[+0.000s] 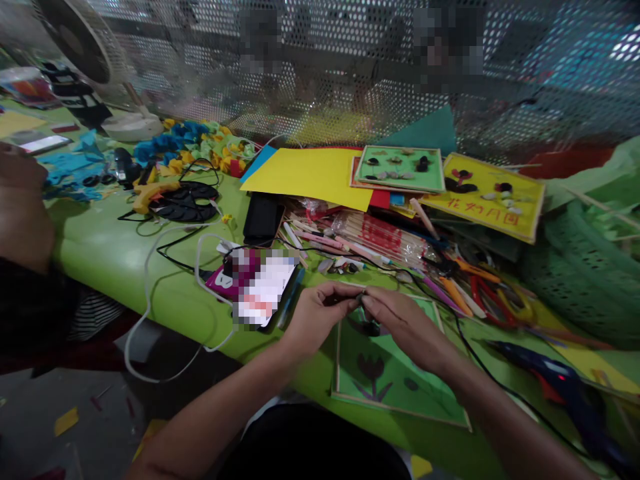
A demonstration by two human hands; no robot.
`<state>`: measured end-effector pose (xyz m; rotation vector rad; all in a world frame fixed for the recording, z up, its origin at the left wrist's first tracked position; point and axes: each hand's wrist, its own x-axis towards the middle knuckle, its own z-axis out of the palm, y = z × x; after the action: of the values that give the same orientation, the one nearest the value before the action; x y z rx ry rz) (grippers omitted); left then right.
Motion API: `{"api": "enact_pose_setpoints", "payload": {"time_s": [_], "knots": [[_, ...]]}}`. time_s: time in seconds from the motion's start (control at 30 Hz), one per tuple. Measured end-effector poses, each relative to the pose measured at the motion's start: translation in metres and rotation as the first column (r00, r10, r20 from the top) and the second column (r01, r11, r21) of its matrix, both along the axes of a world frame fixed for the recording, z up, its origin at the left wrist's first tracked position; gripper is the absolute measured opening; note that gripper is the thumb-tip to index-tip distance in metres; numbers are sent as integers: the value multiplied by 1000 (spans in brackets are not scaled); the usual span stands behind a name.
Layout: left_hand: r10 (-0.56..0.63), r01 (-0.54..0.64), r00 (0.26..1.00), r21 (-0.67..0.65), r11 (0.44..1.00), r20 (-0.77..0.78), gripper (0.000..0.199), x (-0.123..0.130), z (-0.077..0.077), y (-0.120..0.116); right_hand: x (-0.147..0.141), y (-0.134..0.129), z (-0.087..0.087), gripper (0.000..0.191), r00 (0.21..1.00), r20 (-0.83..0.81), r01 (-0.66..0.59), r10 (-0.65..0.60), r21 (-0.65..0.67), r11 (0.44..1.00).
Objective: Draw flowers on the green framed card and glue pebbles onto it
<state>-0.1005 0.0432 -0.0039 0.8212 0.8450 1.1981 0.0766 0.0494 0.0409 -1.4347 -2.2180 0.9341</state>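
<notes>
My left hand (316, 313) and my right hand (403, 328) meet with fingertips together, pinching a small dark piece (360, 298) that looks like a pebble. Most of it is hidden by my fingers. Beneath them lies a green picture board (395, 388) edged with thin wooden sticks. A dark tulip shape is drawn on it, and dark pieces sit near its top, partly covered by my hands. To the right of my right forearm rests a dark blue glue gun (560, 377) with a small red light.
Behind my hands lie bundled sticks (375, 233), pens, scissors (493, 300) and small stones (345, 265). Two finished-looking pebble pictures (400, 168) lean on coloured paper. A lit phone (267, 290), white cable, green basket (580, 267) and fan (75, 40) surround the area. Another person's arm (25, 200) is at left.
</notes>
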Motion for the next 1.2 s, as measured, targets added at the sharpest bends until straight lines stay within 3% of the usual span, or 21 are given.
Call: {"api": "enact_pose_setpoints", "payload": {"time_s": [0.33, 0.57, 0.77, 0.9, 1.2], "knots": [[16, -16, 1000, -5, 1000, 5, 26, 0, -5, 0, -3, -2, 1, 32, 992, -123, 31, -34, -25, 999], [45, -45, 999, 5, 999, -5, 20, 1, -2, 0, -1, -6, 4, 39, 968, -244, 24, -56, -132, 991], [118, -112, 987, 65, 992, -111, 17, 3, 3, -3, -12, -8, 1, 33, 996, -79, 45, -41, 50, 998], [114, -108, 985, 50, 993, -132, 19, 2, 3, -4, -10, -7, -7, 34, 996, -67, 70, -60, 168, 983], [135, -126, 980, 66, 990, -147, 15, 1, 5, -4, -4, -5, -8, 40, 982, -175, 89, -75, 70, 994]]}}
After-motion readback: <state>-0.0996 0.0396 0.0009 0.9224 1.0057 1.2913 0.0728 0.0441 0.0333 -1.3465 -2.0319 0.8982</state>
